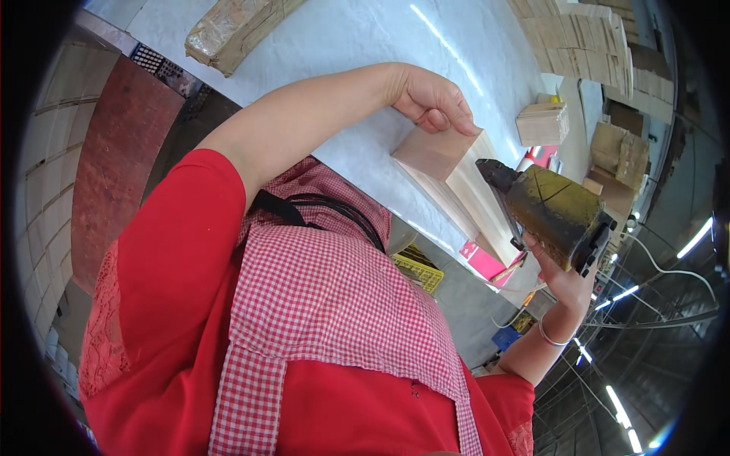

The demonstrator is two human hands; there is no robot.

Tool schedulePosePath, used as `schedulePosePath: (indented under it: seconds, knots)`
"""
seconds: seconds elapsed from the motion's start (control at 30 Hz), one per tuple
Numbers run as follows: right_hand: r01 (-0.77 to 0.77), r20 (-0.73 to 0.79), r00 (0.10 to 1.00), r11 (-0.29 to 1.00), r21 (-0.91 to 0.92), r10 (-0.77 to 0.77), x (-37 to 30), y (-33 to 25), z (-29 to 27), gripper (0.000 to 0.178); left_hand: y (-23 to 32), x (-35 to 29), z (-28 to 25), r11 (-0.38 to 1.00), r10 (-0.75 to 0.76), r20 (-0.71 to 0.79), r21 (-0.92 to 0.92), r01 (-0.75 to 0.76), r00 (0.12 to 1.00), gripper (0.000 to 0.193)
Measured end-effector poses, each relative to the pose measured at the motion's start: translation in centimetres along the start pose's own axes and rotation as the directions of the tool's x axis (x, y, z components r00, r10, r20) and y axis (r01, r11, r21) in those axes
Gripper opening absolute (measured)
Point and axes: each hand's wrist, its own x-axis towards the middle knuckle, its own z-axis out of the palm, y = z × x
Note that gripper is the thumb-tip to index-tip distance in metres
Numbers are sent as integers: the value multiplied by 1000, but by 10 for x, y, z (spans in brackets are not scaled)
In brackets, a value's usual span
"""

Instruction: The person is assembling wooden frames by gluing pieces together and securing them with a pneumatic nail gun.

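My left hand (435, 100) is closed, thumb and fingers pinching the upper corner of a pale wooden box (439, 154) made of thin boards. The box's end panel faces me, and its long sides (487, 199) run away to the right along the table edge. In my right hand (561, 275) is a worn yellow and black nail gun (559, 209), raised beside the box. Its dark nose points toward the box's upper edge, and I cannot tell whether it touches the wood. The tool's body hides part of my right fingers.
The box lies on a pale, shiny table (342, 45). A tape-wrapped package (236, 34) sits at the far left. Wooden pieces are stacked (574, 45) at the far right, near a smaller wooden block (542, 123). Below the table edge is a yellow crate (418, 267).
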Motion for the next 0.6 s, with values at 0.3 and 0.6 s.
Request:
schedulePosePath:
  seconds: [0.3, 0.6]
  knots:
    - [-21, 11, 1000, 988, -153, 23, 11, 2, 4, 43, 3, -2, 4, 1000, -7, -47, 19, 8, 999, 18]
    - [-91, -31, 995, 996, -20, 91, 11, 18, 7, 40, -16, -49, 56, 587, 510, -239, 799, -131, 826, 89]
